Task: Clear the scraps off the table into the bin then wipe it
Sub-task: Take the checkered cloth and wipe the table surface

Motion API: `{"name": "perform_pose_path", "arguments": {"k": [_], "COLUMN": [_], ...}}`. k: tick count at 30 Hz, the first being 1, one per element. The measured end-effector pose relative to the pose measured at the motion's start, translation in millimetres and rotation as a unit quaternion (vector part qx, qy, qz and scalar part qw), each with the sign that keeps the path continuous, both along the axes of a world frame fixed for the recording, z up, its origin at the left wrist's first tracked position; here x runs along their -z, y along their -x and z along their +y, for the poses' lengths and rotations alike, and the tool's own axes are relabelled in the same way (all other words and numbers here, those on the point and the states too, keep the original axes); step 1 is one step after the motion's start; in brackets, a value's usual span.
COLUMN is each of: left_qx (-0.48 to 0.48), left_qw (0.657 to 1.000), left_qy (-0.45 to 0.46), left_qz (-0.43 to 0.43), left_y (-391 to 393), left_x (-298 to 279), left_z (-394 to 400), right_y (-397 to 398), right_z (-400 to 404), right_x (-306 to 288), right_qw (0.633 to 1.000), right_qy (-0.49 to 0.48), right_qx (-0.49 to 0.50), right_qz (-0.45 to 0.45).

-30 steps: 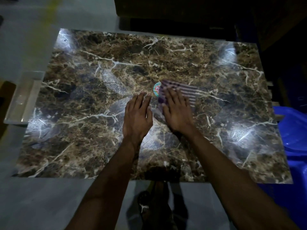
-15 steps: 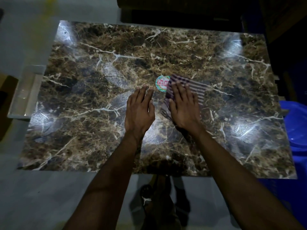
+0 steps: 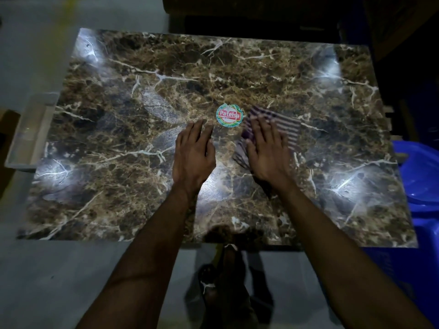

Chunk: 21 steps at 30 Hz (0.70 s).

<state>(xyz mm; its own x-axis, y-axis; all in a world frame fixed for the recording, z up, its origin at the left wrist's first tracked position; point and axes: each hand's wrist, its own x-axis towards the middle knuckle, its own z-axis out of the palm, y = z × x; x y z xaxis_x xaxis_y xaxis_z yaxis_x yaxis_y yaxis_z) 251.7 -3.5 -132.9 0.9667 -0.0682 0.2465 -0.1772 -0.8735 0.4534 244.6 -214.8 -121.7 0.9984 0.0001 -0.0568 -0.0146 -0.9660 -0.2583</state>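
A brown marble-patterned table (image 3: 118, 186) fills the view. My right hand (image 3: 268, 153) lies flat with straight fingers on a purple-and-white striped cloth (image 3: 288, 125) just right of the table's middle. My left hand (image 3: 193, 155) rests flat on the bare tabletop beside it, fingers straight and empty. A round sticker (image 3: 229, 115) reading "Patelsa" sits on the table just beyond and between the two hands. Wet streaks show on the surface to the left of my hands. No scraps are visible on the table.
A blue plastic bin (image 3: 420, 176) stands off the table's right edge. A pale tray-like ledge (image 3: 28, 136) juts out at the left edge. Dark furniture lies beyond the far edge. My feet (image 3: 225, 281) stand on grey floor below the near edge.
My right hand has slid the cloth to the right, uncovering the round sticker. My left hand stays flat in about the same spot.
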Motion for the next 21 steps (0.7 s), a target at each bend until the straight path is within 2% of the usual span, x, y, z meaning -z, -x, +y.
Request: {"name": "perform_pose_path", "arguments": {"k": [3, 7, 9, 12, 16, 18, 21], "left_qx": [0.013, 0.036, 0.056, 0.057, 0.055, 0.054, 0.053], "left_qw": [1.000, 0.999, 0.998, 0.997, 0.997, 0.997, 0.996], "left_qy": [-0.013, -0.027, -0.029, -0.019, -0.024, -0.025, -0.027], "left_qz": [-0.017, -0.013, 0.006, 0.042, 0.051, 0.054, 0.062], "left_y": [2, 5, 16, 55, 105, 115, 124], "left_x": [0, -3, -5, -2, -2, -3, -1], "left_z": [0, 0, 1, 1, -1, -1, -1], "right_y": [38, 109, 126, 111, 74, 80, 130], "right_z": [19, 10, -11, -34, -7, 15, 28], "right_x": [0, -6, -11, -12, -13, -10, -4], "right_qw": [0.998, 0.990, 0.990, 0.998, 1.000, 1.000, 0.996], "right_qy": [0.011, 0.016, 0.024, 0.014, -0.001, 0.005, 0.012], "right_qx": [-0.067, -0.141, -0.135, -0.063, 0.024, -0.001, -0.094], "right_qz": [-0.016, 0.006, 0.022, 0.021, 0.014, 0.003, -0.001]}}
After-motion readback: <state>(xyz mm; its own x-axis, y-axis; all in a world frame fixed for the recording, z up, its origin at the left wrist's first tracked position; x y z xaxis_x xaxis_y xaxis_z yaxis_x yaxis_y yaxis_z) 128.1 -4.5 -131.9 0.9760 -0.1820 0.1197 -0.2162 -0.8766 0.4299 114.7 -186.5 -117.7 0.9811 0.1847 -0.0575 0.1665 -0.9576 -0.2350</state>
